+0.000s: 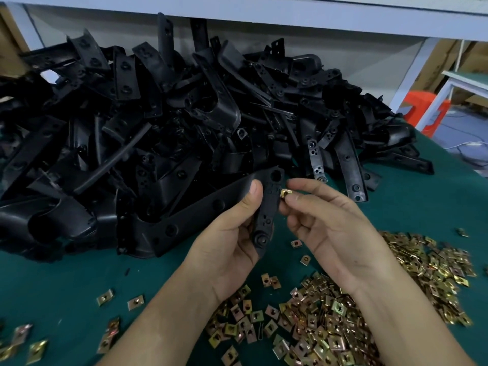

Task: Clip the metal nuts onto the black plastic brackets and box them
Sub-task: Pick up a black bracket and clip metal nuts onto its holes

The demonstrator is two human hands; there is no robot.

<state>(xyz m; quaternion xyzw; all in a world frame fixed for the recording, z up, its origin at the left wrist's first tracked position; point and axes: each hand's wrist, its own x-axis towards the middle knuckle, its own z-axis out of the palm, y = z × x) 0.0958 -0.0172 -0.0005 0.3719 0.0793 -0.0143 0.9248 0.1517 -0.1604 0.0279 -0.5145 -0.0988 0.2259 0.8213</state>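
A brass-coloured metal nut (284, 193) meets the edge of a black plastic bracket (266, 207) in the middle of my head-camera view. My right hand (324, 223) pinches the nut between thumb and forefinger. It holds the nut against the right side of the bracket's narrow strip, just below the round hole at the strip's top end. Whether the nut has slid on, I cannot tell. My left hand (232, 241) grips the bracket, thumb pressed on the face of the strip and fingers curled behind it. The strip stands upright and the bracket's longer arm runs off to the left. Both hands are raised above the green table (66, 281). Beneath the wrists and forearms lies a heap of loose nuts (330, 320), thickest under the right arm and spreading to its right. A few strays (105, 297) sit to the left of the left forearm. Beyond the fingertips, a large pile of black brackets (158, 114) fills the far side of the table under a pale shelf (264, 11). Far off to the right of the right hand stands an orange stool (427, 109).
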